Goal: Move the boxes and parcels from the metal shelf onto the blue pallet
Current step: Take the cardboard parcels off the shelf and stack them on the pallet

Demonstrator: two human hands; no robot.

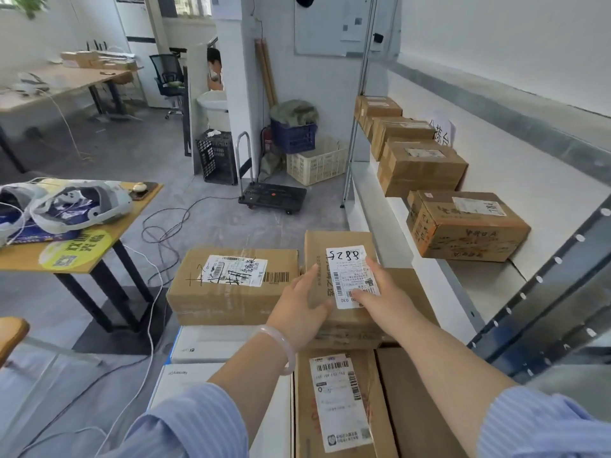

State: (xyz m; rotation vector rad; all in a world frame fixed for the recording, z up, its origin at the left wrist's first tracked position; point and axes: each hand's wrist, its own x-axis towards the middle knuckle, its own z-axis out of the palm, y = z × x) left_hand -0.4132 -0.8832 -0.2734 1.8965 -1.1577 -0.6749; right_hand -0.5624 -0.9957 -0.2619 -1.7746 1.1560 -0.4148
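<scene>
Right now you are laying both hands on the small box (317, 249) with the white label, which is sitting on top of a stack of boxes (304, 408) just beside the metal shelf (486, 282). Your left hand (305, 305) is lying flat on its left part, fingers straight. Your right hand (380, 292) is resting on the label's right side; whether its outer fingers are curling over the edge, I cannot tell. A row of boxes (420, 170) is sitting on the shelf.

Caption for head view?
A labelled box atop the stack beside the metal shelf, left hand and right hand resting on it.
</scene>
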